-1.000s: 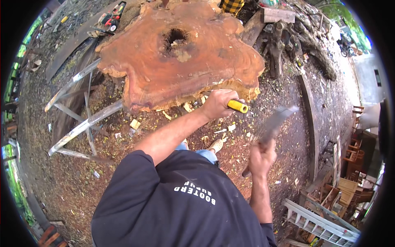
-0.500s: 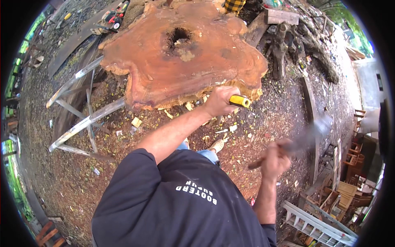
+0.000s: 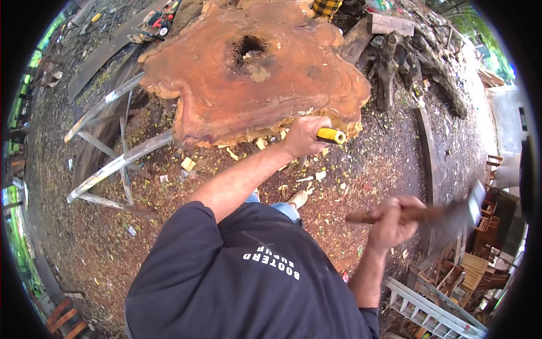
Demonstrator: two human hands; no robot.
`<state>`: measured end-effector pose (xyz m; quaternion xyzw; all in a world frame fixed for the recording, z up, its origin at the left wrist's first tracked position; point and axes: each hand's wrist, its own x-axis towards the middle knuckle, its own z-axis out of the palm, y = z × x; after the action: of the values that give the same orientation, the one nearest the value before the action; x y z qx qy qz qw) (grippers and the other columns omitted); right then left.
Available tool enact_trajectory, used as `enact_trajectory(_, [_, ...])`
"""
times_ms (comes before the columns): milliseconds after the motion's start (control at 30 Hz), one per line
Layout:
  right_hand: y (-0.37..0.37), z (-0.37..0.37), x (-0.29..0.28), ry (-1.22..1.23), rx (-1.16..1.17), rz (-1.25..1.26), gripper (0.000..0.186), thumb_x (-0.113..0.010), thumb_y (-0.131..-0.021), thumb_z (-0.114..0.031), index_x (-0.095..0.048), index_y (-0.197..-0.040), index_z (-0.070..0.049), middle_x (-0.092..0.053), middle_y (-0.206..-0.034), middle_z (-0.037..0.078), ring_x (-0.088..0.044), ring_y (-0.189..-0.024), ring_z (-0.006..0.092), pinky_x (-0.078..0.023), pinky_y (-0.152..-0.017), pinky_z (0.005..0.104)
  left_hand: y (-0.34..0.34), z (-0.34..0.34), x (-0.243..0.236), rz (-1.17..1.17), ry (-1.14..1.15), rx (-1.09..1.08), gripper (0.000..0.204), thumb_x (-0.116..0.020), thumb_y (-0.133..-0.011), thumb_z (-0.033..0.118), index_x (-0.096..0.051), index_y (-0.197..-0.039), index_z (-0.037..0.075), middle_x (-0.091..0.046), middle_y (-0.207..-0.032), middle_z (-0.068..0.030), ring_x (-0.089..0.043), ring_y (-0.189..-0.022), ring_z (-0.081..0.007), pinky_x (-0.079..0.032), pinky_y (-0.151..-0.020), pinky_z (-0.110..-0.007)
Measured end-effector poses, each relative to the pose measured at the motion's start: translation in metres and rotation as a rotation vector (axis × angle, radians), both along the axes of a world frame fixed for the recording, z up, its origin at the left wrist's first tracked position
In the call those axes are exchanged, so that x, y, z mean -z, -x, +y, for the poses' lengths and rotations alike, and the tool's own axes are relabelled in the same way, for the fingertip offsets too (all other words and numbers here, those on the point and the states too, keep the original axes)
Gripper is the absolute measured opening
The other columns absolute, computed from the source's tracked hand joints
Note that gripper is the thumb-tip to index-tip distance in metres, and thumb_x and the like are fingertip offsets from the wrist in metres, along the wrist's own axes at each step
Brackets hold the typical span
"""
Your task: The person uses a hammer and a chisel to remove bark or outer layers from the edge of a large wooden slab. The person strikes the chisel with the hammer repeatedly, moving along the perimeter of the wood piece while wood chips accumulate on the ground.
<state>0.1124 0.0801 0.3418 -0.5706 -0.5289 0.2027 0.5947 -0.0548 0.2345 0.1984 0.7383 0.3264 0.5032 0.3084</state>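
Reddish-brown wood makes up the broad, wavy-edged slab (image 3: pixel 271 93), which lies in front of the person and has a dark, ragged hole (image 3: pixel 250 48) toward its far side. At the slab's near edge, right of its middle, the left hand (image 3: pixel 307 137) is closed around a tool with a yellow handle (image 3: pixel 331 135); the handle's butt sticks out toward the right, and the working end is hidden by the hand. The right hand (image 3: pixel 395 221) is well apart from the left, out beyond the slab's near right corner, with its fingers wrapped around the wooden shaft of a hammer-like tool (image 3: pixel 426 216). That tool's head is blurred and points away to the right, clear of the slab.

A frame of worn metal pipes (image 3: pixel 121 162) meets the slab's left side. Pale wood chips (image 3: pixel 188 164) are scattered on the ground below the slab's near edge. Beyond the slab's far left side sits a red and black machine (image 3: pixel 160 22). Right of the slab stand gnarled roots (image 3: pixel 387 68), and a long dark plank (image 3: pixel 427 150) lies nearer the person.
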Motion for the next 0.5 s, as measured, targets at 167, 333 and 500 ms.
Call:
enact_trajectory(167, [-0.002, 0.004, 0.073, 0.571, 0.001, -0.542, 0.015, -0.054, -0.082, 0.001, -0.052, -0.096, -0.004, -0.058, -0.066, 0.008, -0.057, -0.052, 0.0177, -0.048, -0.048, 0.0337, -0.007, -0.001, 0.01, -0.041, -0.018, 0.027, 0.022, -0.078, -0.072, 0.015, -0.058, -0.079, 0.006, -0.058, -0.067, -0.0099, -0.061, -0.061, -0.0296, -0.047, -0.055, -0.039])
enact_trajectory(333, [-0.013, 0.008, 0.059, 0.61, 0.015, -0.322, 0.016, -0.052, -0.084, 0.004, -0.052, -0.098, -0.003, -0.055, -0.061, 0.004, -0.054, -0.049, 0.0115, -0.056, -0.052, 0.0385, -0.001, -0.004, 0.029, 0.023, 0.092, 0.042, 0.02, -0.071, -0.065, 0.011, -0.058, -0.079, 0.007, -0.061, -0.072, -0.0098, -0.062, -0.065, -0.0278, -0.049, -0.061, -0.039])
enact_trajectory(500, [-0.009, 0.0, 0.025, 0.158, -0.066, 0.123, 0.015, -0.046, -0.09, 0.008, -0.05, -0.097, -0.005, -0.05, -0.059, -0.001, -0.05, -0.044, 0.0082, -0.058, -0.076, 0.0362, 0.001, -0.006, 0.025, 0.007, 0.066, 0.02, 0.019, -0.071, -0.065, 0.008, -0.057, -0.078, 0.008, -0.061, -0.072, -0.0078, -0.063, -0.066, -0.0292, -0.049, -0.06, -0.039])
